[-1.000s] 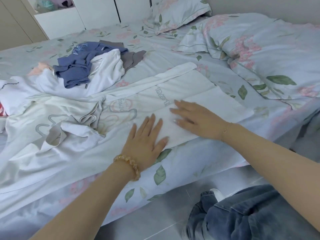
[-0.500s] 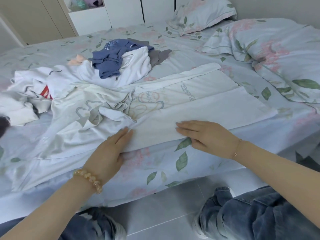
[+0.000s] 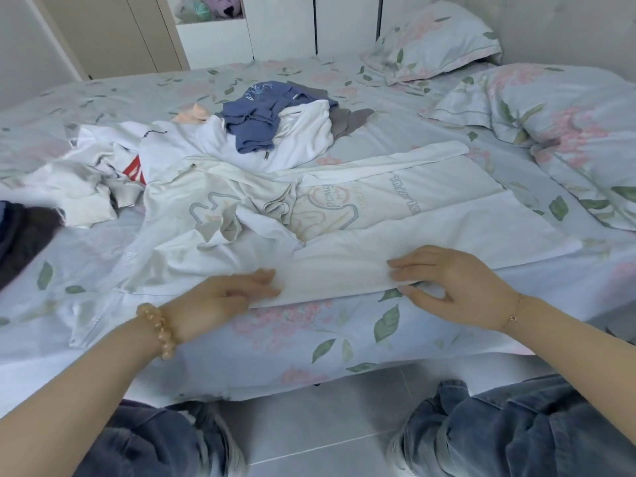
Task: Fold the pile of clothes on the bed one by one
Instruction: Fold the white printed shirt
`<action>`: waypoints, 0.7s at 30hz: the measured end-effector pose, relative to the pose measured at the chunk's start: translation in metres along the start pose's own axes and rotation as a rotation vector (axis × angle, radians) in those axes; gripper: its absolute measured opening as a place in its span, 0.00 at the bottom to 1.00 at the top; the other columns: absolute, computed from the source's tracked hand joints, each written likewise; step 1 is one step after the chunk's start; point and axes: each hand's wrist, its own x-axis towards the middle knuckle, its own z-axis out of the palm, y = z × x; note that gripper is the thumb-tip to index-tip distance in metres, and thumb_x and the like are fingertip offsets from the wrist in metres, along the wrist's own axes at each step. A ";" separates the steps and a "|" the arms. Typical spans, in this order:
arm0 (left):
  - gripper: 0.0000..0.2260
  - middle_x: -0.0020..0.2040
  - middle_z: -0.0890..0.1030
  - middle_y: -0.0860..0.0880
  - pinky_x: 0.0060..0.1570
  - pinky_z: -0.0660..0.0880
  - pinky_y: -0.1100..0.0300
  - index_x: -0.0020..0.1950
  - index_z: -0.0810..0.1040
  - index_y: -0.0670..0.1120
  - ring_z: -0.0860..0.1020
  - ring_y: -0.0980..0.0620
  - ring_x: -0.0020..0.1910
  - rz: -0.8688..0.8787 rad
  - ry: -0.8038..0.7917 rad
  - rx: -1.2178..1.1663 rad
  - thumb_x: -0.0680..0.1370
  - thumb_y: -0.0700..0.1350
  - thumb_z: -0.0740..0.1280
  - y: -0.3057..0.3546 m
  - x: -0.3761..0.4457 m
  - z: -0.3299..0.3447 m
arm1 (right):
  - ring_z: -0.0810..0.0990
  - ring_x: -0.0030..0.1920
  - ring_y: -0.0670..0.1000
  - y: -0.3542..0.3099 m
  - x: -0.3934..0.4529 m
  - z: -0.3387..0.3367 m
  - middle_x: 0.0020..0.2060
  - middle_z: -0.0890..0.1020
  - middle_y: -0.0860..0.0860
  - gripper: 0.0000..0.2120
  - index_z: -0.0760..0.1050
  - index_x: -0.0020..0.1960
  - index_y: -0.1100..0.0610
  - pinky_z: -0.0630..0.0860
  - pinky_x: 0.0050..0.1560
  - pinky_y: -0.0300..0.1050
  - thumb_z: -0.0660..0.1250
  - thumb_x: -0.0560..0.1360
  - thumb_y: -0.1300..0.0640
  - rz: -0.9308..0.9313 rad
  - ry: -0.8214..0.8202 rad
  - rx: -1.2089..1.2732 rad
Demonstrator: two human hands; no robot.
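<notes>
Floral bed [image 3: 282,335], white garment [image 3: 395,232], left hand [image 3: 220,299] blurred, right hand [image 3: 451,287]

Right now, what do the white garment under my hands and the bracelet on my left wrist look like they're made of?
White garment: soft matte knit, probably cotton jersey; it creases limply and carries a faded print. Bracelet: round, glossy, translucent amber-toned beads, perhaps stone, glass or resin; the view can't settle which.

Bare arms, two bracelets and blue jeans

The left wrist wears a bracelet of big, round, pale beads [image 3: 159,330]. The right wrist wears a thin chain bracelet [image 3: 513,313]. Both legs wear faded blue jeans [image 3: 516,432].
</notes>
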 end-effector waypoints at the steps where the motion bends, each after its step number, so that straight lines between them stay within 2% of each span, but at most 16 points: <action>1: 0.19 0.64 0.78 0.59 0.67 0.63 0.70 0.56 0.83 0.58 0.71 0.66 0.65 0.004 0.107 -0.139 0.70 0.44 0.60 0.005 0.002 -0.010 | 0.80 0.55 0.48 -0.006 0.011 0.001 0.57 0.82 0.46 0.17 0.83 0.55 0.54 0.77 0.54 0.43 0.61 0.77 0.47 0.038 0.032 0.040; 2: 0.15 0.57 0.82 0.56 0.62 0.70 0.66 0.51 0.84 0.54 0.78 0.61 0.58 0.022 0.265 -0.171 0.70 0.42 0.63 0.007 0.006 -0.021 | 0.80 0.55 0.47 -0.012 0.024 0.003 0.56 0.83 0.46 0.18 0.83 0.55 0.54 0.77 0.54 0.43 0.61 0.76 0.46 0.079 0.066 0.070; 3: 0.12 0.54 0.83 0.54 0.56 0.73 0.63 0.50 0.83 0.51 0.80 0.57 0.53 0.021 0.428 -0.104 0.72 0.40 0.65 0.003 0.011 -0.033 | 0.79 0.55 0.47 -0.018 0.040 0.007 0.54 0.83 0.45 0.17 0.83 0.55 0.53 0.76 0.55 0.42 0.60 0.76 0.46 0.119 0.095 0.094; 5: 0.14 0.58 0.77 0.51 0.52 0.71 0.59 0.56 0.79 0.49 0.77 0.51 0.54 -0.069 0.611 0.152 0.73 0.36 0.68 -0.011 0.022 -0.055 | 0.78 0.52 0.46 -0.029 0.075 0.019 0.51 0.83 0.43 0.13 0.82 0.54 0.52 0.75 0.53 0.41 0.63 0.76 0.49 0.201 0.123 0.174; 7: 0.25 0.66 0.67 0.47 0.59 0.69 0.53 0.67 0.71 0.50 0.69 0.45 0.63 -0.236 0.558 0.350 0.71 0.42 0.73 -0.029 0.031 -0.068 | 0.78 0.50 0.45 -0.039 0.112 0.033 0.49 0.82 0.44 0.08 0.82 0.53 0.52 0.74 0.52 0.42 0.67 0.77 0.53 0.295 0.109 0.282; 9: 0.36 0.72 0.59 0.49 0.65 0.64 0.48 0.73 0.63 0.55 0.60 0.45 0.70 -0.357 0.467 0.453 0.70 0.51 0.75 -0.044 0.037 -0.070 | 0.79 0.50 0.47 -0.047 0.146 0.049 0.49 0.82 0.45 0.09 0.81 0.53 0.53 0.74 0.53 0.43 0.68 0.76 0.51 0.383 0.058 0.360; 10: 0.36 0.74 0.57 0.52 0.67 0.61 0.47 0.74 0.61 0.57 0.57 0.47 0.72 -0.375 0.464 0.500 0.70 0.56 0.74 -0.050 0.041 -0.067 | 0.78 0.49 0.47 -0.049 0.161 0.058 0.48 0.81 0.46 0.11 0.81 0.54 0.54 0.74 0.53 0.44 0.69 0.75 0.50 0.412 0.023 0.385; 12: 0.27 0.73 0.62 0.56 0.67 0.58 0.48 0.70 0.68 0.60 0.58 0.50 0.72 -0.343 0.533 0.537 0.72 0.62 0.69 -0.056 0.050 -0.068 | 0.76 0.47 0.47 -0.051 0.184 0.076 0.46 0.77 0.46 0.17 0.79 0.57 0.54 0.74 0.54 0.45 0.72 0.72 0.47 0.434 -0.035 0.403; 13: 0.21 0.69 0.69 0.56 0.64 0.58 0.49 0.64 0.74 0.58 0.63 0.51 0.70 -0.314 0.577 0.528 0.74 0.63 0.65 -0.056 0.056 -0.071 | 0.75 0.48 0.47 -0.052 0.194 0.085 0.45 0.74 0.46 0.20 0.78 0.59 0.54 0.74 0.55 0.45 0.74 0.71 0.46 0.429 -0.049 0.389; 14: 0.17 0.60 0.77 0.54 0.59 0.59 0.51 0.55 0.79 0.54 0.69 0.51 0.64 -0.289 0.622 0.499 0.76 0.63 0.62 -0.054 0.062 -0.075 | 0.74 0.50 0.48 -0.053 0.202 0.094 0.46 0.72 0.47 0.23 0.77 0.61 0.53 0.74 0.55 0.45 0.75 0.69 0.45 0.414 -0.049 0.357; 15: 0.17 0.48 0.80 0.51 0.53 0.59 0.54 0.46 0.79 0.50 0.74 0.51 0.54 -0.273 0.663 0.435 0.77 0.62 0.61 -0.052 0.066 -0.080 | 0.73 0.52 0.49 -0.055 0.210 0.102 0.47 0.72 0.47 0.25 0.76 0.61 0.53 0.73 0.56 0.45 0.75 0.68 0.44 0.396 -0.044 0.313; 16: 0.18 0.37 0.77 0.49 0.48 0.58 0.56 0.38 0.75 0.47 0.74 0.51 0.43 -0.265 0.706 0.339 0.79 0.59 0.60 -0.051 0.068 -0.086 | 0.72 0.54 0.50 -0.057 0.217 0.109 0.48 0.72 0.48 0.26 0.76 0.61 0.53 0.72 0.56 0.46 0.75 0.67 0.43 0.379 -0.039 0.264; 17: 0.19 0.31 0.71 0.49 0.44 0.59 0.56 0.33 0.70 0.46 0.70 0.51 0.35 -0.253 0.757 0.217 0.80 0.57 0.61 -0.052 0.071 -0.090 | 0.71 0.54 0.51 -0.059 0.224 0.115 0.49 0.71 0.49 0.24 0.77 0.59 0.53 0.72 0.56 0.47 0.75 0.68 0.43 0.374 -0.036 0.221; 19: 0.23 0.27 0.62 0.50 0.33 0.58 0.58 0.30 0.59 0.47 0.62 0.52 0.28 -0.213 0.852 -0.010 0.79 0.53 0.64 -0.059 0.074 -0.100 | 0.71 0.54 0.52 -0.060 0.237 0.122 0.47 0.70 0.49 0.17 0.78 0.55 0.55 0.72 0.53 0.49 0.73 0.71 0.47 0.393 -0.026 0.177; 21: 0.24 0.27 0.59 0.51 0.28 0.57 0.60 0.29 0.57 0.48 0.59 0.54 0.26 -0.183 0.896 -0.083 0.78 0.51 0.67 -0.070 0.075 -0.110 | 0.73 0.48 0.52 -0.057 0.247 0.124 0.42 0.71 0.50 0.10 0.78 0.47 0.58 0.71 0.47 0.47 0.69 0.75 0.51 0.438 0.048 0.223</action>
